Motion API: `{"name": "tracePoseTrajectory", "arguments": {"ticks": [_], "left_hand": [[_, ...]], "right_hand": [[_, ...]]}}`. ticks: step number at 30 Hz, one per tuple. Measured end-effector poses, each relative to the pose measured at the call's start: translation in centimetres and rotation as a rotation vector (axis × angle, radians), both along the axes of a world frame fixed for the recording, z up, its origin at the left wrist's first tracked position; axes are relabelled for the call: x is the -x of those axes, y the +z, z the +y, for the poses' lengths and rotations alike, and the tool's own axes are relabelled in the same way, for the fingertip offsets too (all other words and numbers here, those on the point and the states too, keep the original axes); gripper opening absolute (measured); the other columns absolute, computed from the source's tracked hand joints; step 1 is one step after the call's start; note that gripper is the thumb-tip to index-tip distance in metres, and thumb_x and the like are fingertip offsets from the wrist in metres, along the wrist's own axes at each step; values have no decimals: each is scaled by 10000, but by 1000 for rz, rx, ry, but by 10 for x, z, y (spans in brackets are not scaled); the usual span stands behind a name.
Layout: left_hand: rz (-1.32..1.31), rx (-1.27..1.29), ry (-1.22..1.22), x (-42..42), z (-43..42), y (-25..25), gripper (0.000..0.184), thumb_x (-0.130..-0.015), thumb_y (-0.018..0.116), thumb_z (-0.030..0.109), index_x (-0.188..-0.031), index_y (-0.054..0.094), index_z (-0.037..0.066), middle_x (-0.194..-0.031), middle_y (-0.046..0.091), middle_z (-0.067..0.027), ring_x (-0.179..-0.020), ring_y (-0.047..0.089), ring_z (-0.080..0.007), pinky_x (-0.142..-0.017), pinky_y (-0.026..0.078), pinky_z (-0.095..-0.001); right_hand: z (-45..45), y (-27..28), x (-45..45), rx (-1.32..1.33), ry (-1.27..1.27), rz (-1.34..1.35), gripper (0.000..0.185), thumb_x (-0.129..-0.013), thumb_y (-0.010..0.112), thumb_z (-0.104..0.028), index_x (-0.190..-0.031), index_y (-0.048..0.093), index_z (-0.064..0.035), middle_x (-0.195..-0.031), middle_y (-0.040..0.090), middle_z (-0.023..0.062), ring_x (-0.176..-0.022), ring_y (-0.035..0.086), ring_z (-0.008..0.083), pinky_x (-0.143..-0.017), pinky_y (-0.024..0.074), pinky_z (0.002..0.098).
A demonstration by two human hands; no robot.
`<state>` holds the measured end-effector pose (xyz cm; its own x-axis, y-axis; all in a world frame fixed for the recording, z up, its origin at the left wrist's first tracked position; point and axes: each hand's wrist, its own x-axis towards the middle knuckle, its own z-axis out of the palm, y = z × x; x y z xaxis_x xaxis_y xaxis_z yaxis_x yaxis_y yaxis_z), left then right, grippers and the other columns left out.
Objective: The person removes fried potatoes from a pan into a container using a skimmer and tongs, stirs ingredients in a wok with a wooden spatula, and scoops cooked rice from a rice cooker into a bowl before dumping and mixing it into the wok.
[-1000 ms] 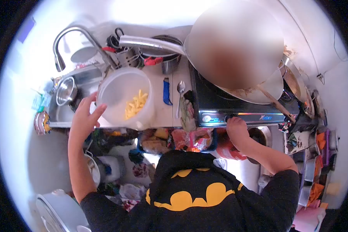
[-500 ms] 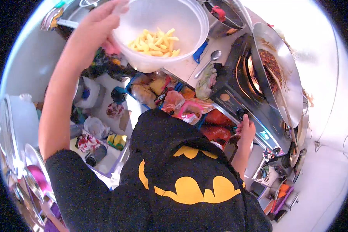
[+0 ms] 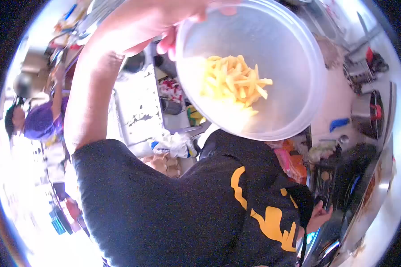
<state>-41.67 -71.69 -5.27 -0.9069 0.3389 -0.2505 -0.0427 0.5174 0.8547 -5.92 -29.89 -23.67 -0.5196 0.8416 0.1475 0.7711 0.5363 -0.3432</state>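
A translucent plastic tub (image 3: 294,89) with pale yellow cut fries (image 3: 236,82) in it is tilted in the upper middle. My left hand (image 3: 178,22) is closed on its left rim, the thumb and fingertips at the edge. At the lower right, my right hand (image 3: 318,216) is at the front knob of the black stove (image 3: 338,178), its fingers bent around the knob. Part of the right forearm is hidden behind the black hood.
A blue-handled tool (image 3: 339,124) and a greenish cloth (image 3: 321,151) lie on the counter. Beyond them stands a pot (image 3: 367,115) with a red item. A person in purple (image 3: 42,119) is at the far left. A white plastic bag (image 3: 176,144) is below the tub.
The view has swung round to the left. My left hand has gone from open beside the tub to gripping its rim, and the tub is lifted off the counter. My right hand stays by the knob.
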Motion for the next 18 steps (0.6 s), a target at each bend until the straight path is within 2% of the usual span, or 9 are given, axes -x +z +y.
{"name": "tracePoseTrajectory", "arguments": {"ticks": [1, 3, 5, 6, 7, 9, 11, 14, 18], "left_hand": [[63, -221, -102, -12, -3, 0, 465, -794, 548, 132, -1225, 524, -40, -1155, 602, -120, -898, 606, -131, -759, 498, -248], [77, -216, 14, -34, -38, 9, 516, -791, 543, 131, -1270, 476, -49, -1204, 571, -139, -1065, 559, -186, -921, 443, -280], [138, -44, -9, -49, -73, 19, 522, -797, 517, 128, -1293, 463, -28, -1226, 558, -125, -1050, 557, -180, -918, 443, -279], [194, -37, 45, -61, -89, 14, 506, -796, 488, 110, -1288, 481, -8, -1194, 579, -111, -983, 585, -172, -878, 467, -270], [248, -27, 93, -73, -104, 11, 498, -794, 458, 92, -1284, 499, 11, -1163, 601, -98, -917, 613, -165, -838, 491, -261], [193, 117, 347, -98, -132, 9, 531, -772, 456, 61, -1299, 484, 2, -1200, 583, -97, -1134, 512, -184, -997, 380, -297], [64, 110, 473, -114, -173, -10, 558, -749, 473, 53, -1306, 479, 10, -1225, 567, -93, -1159, 495, -184, -1007, 372, -301], [71, 181, 597, -138, -233, -49, 542, -773, 485, 76, -1311, 467, 20, -1239, 553, -96, -1167, 489, -193, -996, 376, -319], [28, 290, 544, -91, -267, -101, 533, -787, 500, 94, -1314, 449, 34, -1259, 531, -101, -1161, 491, -202, -959, 396, -326]], "right_hand": [[2, 1, -1, 54, 31, 79, 497, -877, 626, -326, -1266, 466, -60, -835, 606, 101, -717, 584, 223, -635, 466, 335], [19, -9, 9, 191, 250, 177, 449, -886, 623, -273, -1243, 484, -40, -884, 605, 97, -744, 575, 196, -649, 465, 310], [30, -32, 29, 230, 508, 288, 413, -890, 619, -238, -1226, 499, -30, -917, 606, 105, -769, 580, 200, -678, 474, 314], [20, -36, 46, 157, 598, 291, 350, -900, 600, -195, -1184, 526, -6, -982, 608, 145, -842, 595, 222, -745, 483, 312], [18, -36, 59, 213, 630, 220, 331, -900, 597, -187, -1168, 536, -2, -995, 610, 151, -862, 600, 227, -761, 482, 314], [16, -36, 79, 322, 674, 85, 296, -902, 591, -172, -1136, 555, 5, -1022, 612, 163, -903, 609, 239, -793, 482, 316], [0, -32, 91, 259, 689, 121, 278, -899, 591, -177, -1117, 572, -5, -1020, 614, 162, -904, 611, 253, -792, 481, 326], [-13, -34, 103, 237, 807, 186, 264, -894, 588, -198, -1093, 593, -25, -1011, 621, 153, -909, 611, 276, -797, 479, 342], [-32, -4, 109, 279, 812, 105, 267, -870, 590, -241, -1061, 608, -55, -1028, 624, 159, -947, 599, 321, -828, 474, 382]]}}
